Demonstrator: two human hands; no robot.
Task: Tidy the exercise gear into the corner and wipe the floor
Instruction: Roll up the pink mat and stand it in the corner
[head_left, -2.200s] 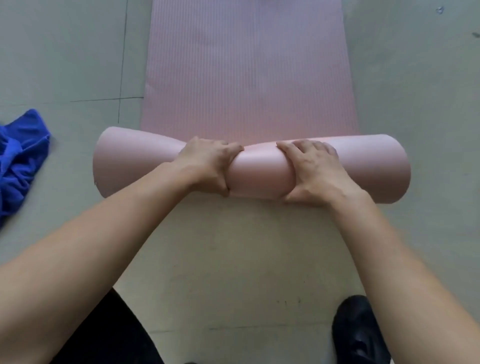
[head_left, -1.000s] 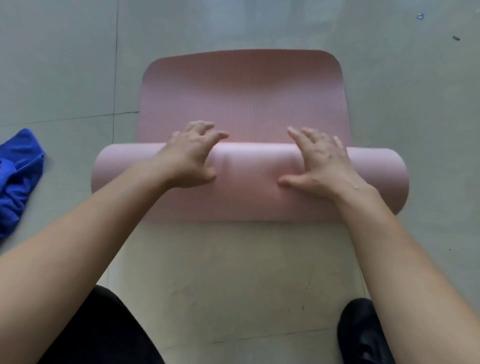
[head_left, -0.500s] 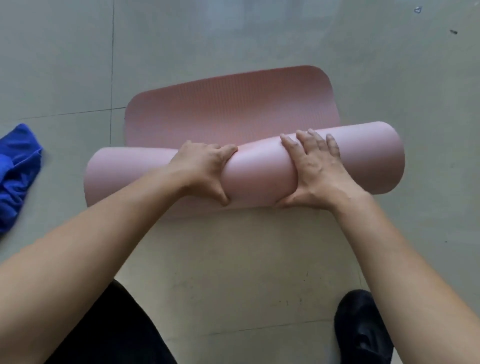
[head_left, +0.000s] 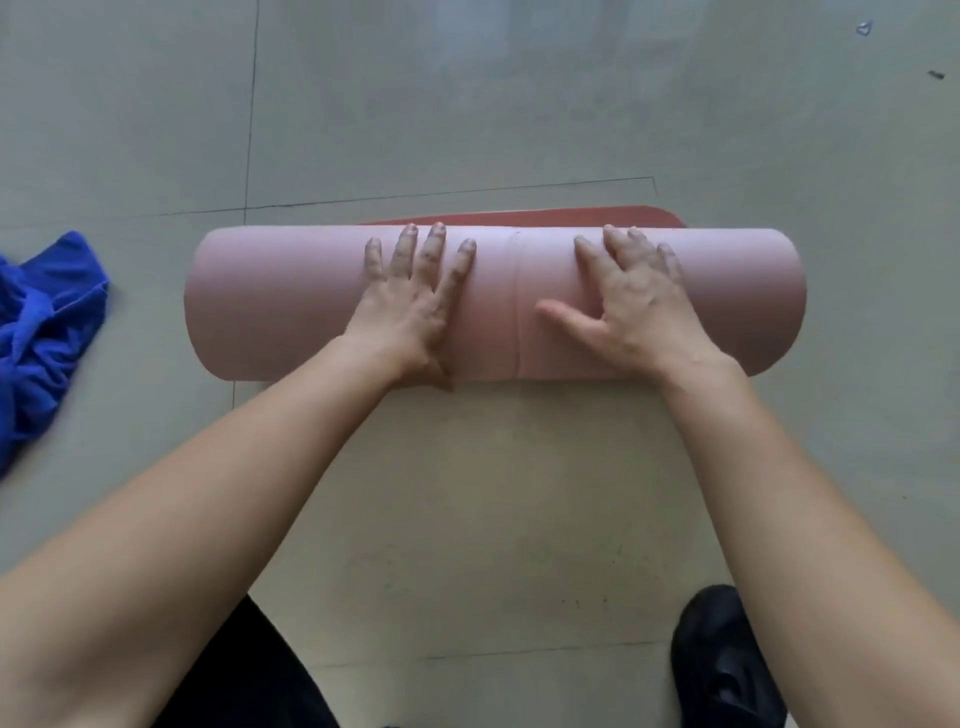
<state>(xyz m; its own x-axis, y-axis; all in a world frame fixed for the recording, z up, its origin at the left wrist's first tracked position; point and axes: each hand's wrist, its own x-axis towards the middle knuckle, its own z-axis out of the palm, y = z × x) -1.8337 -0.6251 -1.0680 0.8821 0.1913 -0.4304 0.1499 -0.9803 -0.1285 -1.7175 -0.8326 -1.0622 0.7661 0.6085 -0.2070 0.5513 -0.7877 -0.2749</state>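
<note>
Lying crosswise on the grey floor (head_left: 467, 104), pink yoga mat (head_left: 291, 306) is almost fully rolled, level across the view. Only a thin darker strip of flat mat end (head_left: 545, 215) shows past the roll's far edge; half a second ago a broad flat section lay there and the roll sat skewed. Left hand (head_left: 415, 306) is flat on top of the roll, fingers straight and spread, pressing, not gripping. Right hand (head_left: 634, 306) likewise, fingers extended over the top, thumb out to the side. Both were curled over the roll before. Paler floor patch (head_left: 467, 493) lies between roll and person. Blue cloth (head_left: 41, 332) is crumpled at left, apart from the mat. Black shoe (head_left: 722, 660) bottom right, dark trouser leg (head_left: 249, 680) bottom left. Small bits of debris (head_left: 864, 28) top right.
</note>
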